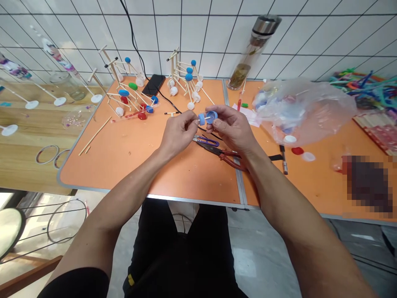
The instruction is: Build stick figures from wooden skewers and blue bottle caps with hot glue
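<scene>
Head view. Just beyond the red-handled metal pliers (221,155), a narrow blue plastic cap (202,119) and a wider, round blue plastic cap (211,117) are linked by a thin white stick (207,118). My left hand (179,133) pinches the narrow-cap end; my right hand (232,126) grasps the wider cap. The piece appears part-made: the stick joins both caps, though I cannot tell whether its fit is secure. Farther beyond the pliers, a clear, silver-lidded bottle (248,58) contains brownish-green matter; to their right, a translucent plastic bag (305,107) holds blue and white pieces.
</scene>
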`<state>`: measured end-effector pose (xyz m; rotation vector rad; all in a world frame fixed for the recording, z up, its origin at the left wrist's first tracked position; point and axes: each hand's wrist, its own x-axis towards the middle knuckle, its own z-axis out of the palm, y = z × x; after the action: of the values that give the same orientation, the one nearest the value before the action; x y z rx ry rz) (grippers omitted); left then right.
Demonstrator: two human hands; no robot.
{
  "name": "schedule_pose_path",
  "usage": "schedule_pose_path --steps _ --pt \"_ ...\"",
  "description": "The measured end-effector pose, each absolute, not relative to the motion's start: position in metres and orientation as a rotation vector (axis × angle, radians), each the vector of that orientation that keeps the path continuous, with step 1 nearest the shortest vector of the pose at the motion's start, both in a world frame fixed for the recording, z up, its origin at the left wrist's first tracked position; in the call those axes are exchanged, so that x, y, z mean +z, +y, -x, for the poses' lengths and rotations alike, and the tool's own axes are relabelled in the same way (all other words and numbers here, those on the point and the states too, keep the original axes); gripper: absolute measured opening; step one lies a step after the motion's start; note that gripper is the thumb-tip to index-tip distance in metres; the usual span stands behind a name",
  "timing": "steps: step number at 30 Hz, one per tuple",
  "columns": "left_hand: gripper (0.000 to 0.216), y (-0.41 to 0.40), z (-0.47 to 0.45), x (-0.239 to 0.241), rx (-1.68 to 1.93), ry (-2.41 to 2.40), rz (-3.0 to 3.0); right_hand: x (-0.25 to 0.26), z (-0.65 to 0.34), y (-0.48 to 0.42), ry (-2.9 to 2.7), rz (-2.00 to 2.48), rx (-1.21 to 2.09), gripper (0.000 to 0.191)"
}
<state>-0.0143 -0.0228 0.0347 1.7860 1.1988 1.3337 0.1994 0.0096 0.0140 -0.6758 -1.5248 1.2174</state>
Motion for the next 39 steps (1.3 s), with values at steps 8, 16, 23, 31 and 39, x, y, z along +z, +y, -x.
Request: schedule_pose_path --steps 8,16,23,31,39 --pt "0.022 -0.0235 0.0135 0.0334 1.375 1.255 -1.880 0.0120 -0.2009 0.0119 -1.577 0.698 1.180 0.058" --pt "0.020 -0.0241 0.0129 0.0319 1.378 1.256 -1.850 0.0161 -0.1982 0.0082 -1.540 0.730 1.173 0.061" --pt "0.022 -0.0246 0.0118 0.0323 1.396 1.249 -1.832 0.0119 -0.2005 0.0103 -1.569 0.740 1.131 0.060" --pt "0.024 -0.0240 0.0098 0.0334 1.396 1.257 -1.770 0.0095 -0.2031 0.0122 -1.572 0.748 1.138 0.060" --pt "0.030 -0.0233 0.0093 0.0313 1.404 1.231 -1.795 0.0075 -0.2031 0.0129 -1.573 0.737 1.147 0.059"
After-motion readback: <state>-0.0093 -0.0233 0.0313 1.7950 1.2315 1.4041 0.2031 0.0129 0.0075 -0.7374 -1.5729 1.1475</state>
